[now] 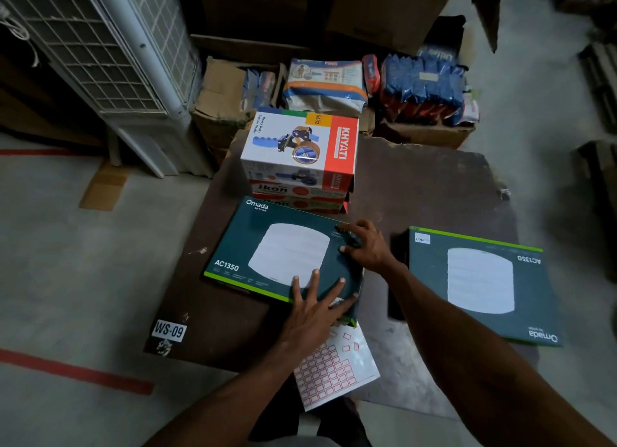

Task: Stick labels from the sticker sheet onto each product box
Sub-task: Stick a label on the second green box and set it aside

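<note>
We saw the Khyati box [302, 146] behind the Omada box [253, 246], left hand [314, 310] and right hand [367, 246] splayed flat on it, gripping nothing, sticker sheet [334, 370] beneath.

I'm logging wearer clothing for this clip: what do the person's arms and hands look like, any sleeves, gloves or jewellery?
Both forearms are bare right up to the bottom edge of the picture, with no sleeves in view. The left hand and right hand have no gloves, and no rings, watch or wristband show.
</note>
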{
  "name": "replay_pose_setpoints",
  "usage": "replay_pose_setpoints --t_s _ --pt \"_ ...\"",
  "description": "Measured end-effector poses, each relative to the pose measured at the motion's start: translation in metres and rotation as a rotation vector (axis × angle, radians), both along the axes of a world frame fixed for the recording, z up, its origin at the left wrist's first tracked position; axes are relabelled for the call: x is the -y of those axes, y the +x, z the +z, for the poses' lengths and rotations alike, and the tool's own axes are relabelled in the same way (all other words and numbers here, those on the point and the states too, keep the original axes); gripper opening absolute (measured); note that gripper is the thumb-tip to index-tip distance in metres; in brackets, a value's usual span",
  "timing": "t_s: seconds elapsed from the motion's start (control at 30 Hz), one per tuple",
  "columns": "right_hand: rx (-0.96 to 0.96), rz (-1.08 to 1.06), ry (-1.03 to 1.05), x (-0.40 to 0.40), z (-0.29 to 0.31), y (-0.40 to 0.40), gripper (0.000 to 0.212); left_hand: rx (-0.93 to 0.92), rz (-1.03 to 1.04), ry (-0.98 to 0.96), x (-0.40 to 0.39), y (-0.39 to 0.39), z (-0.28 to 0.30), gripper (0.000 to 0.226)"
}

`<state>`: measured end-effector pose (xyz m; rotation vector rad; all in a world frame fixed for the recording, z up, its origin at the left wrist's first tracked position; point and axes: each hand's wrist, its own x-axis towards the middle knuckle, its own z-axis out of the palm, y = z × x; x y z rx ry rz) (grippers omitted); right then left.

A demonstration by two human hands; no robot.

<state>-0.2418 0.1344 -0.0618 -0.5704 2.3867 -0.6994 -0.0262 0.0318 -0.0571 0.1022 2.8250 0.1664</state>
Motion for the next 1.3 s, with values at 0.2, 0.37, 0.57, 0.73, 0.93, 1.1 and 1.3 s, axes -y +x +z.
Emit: replay_pose_setpoints --t_s 0.2,0.37,0.57,0.73,0.93,1.1,1.3 --pt "0.133 -0.117 -0.247 -0.004 0.042 0.005 0.038 -0.249 -0.049 0.088 0.027 0.016 0.044 0.09" --pt "0.242 -0.258 -0.443 -0.011 0.083 0.003 0.032 -0.467 0.026 0.241 0.05 0.011 0.094 0.059" --pt "0.198 -0.24 -0.423 -0.015 0.146 0.004 0.023 -0.778 0.129 0.464 0.055 -0.008 0.144 0.045" --pt "0.092 -0.239 -0.433 -0.017 0.188 0.017 0.03 -1.027 0.28 0.57 0.044 -0.016 0.154 0.037" --pt "0.056 -0.172 -0.545 -0.029 0.225 0.035 0.043 -1.15 0.51 0.843 0.059 -0.033 0.166 0.037" --pt "0.056 0.002 -0.604 -0.046 0.238 0.041 0.059 -1.135 0.718 1.109 0.088 -0.044 0.174 0.031" --pt "-0.148 0.05 -0.519 -0.041 0.233 0.048 0.059 -0.957 0.961 1.424 0.085 -0.042 0.16 0.033"
